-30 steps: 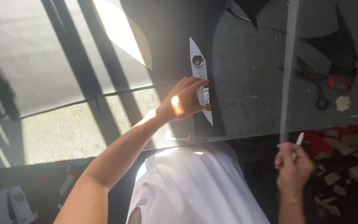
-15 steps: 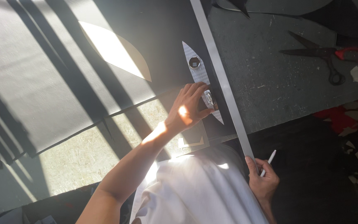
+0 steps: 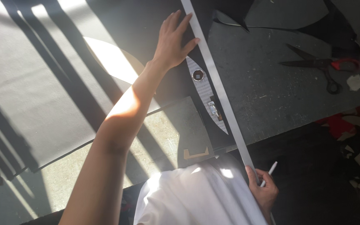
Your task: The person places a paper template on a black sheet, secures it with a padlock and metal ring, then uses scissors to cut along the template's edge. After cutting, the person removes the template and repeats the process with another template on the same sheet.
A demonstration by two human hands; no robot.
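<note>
left hand [image 3: 172,39] lies flat, fingers spread, on the long ruler [image 3: 217,85] at 12 o'clock on the bench [image 3: 267,83]; right hand [image 3: 264,191] at 5 o'clock grips ruler and white pencil [image 3: 269,173].

The person wears a white garment [image 3: 196,196] — plain, smooth cloth with soft folds, seen from above at the bottom of the view. It catches a bright patch of sun near its upper edge and falls into grey shade lower down. No print, buttons or seams can be made out on it.

The left arm [image 3: 117,129] is bare along all that shows (no sleeve reaches the forearm or elbow), and the left hand [image 3: 172,39] carries no glove, ring or watch that can be seen. The right hand [image 3: 264,191] is bare too — its wrist runs out of the frame, so any cuff there stays hidden.
</note>
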